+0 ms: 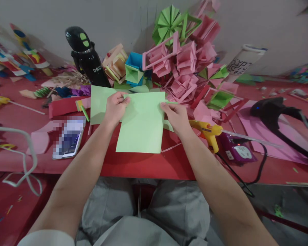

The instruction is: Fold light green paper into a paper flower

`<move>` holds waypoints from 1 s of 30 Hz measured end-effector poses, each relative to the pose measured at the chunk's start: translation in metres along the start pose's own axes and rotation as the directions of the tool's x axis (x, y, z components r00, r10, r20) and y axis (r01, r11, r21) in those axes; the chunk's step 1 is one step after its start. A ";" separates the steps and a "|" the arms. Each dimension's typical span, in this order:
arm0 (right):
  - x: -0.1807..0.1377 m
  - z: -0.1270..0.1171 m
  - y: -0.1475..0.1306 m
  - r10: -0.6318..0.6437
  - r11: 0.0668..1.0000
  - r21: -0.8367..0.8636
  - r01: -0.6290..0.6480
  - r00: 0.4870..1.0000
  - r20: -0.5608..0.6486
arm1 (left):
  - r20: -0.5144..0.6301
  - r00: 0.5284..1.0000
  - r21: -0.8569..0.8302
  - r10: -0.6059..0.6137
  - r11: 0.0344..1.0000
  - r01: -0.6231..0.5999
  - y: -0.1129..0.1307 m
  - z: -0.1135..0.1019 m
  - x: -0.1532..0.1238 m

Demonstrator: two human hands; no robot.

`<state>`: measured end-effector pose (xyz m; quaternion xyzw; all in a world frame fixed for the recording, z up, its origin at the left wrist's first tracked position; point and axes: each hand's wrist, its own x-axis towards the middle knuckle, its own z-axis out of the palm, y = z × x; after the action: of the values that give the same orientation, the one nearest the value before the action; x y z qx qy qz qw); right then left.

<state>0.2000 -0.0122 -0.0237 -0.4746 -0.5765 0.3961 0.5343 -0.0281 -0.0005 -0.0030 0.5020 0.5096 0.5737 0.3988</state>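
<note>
Subject item: a light green sheet (142,124), at the centre of the view, directly before the person, over the red counter (146,167). Clock positions below are taken from it, with 12 o'clock away from the person.

Left hand (116,106): grip clamped on the sheet at its 11 o'clock corner, thumb on the face, some fingertips hidden behind.
Right hand (176,116): grip clamped on the sheet's edge at about 1 o'clock, thumb at the margin. The sheet appears flat and uncreased; whether its near edge touches the counter cannot be told.

Surroundings: a second green sheet (99,106) stands out at 10 o'clock, partly behind the left hand. A phone (70,140) lies at 9 o'clock. A black bottle (88,61) stands between 10 and 11 o'clock. A blue and green paper box (134,68) sits near 12 o'clock. A heap of folded pink paper (186,59) rises at 1 o'clock. A white cup (245,59), tilted, is at 2 o'clock. A yellow glue gun (209,131) lies at 3 o'clock, just beside the right forearm, with a purple power unit (237,150) beyond it.
</note>
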 end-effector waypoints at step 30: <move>-0.004 0.003 -0.008 0.051 0.995 -0.086 -0.047 0.997 0.055 | -0.132 0.990 -0.176 -0.048 0.984 0.024 -0.007 -0.009 0.016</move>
<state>0.1955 -0.0176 -0.0173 -0.4994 -0.5961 0.3975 0.4870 -0.0405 0.0141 -0.0073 0.4159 0.4924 0.6415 0.4160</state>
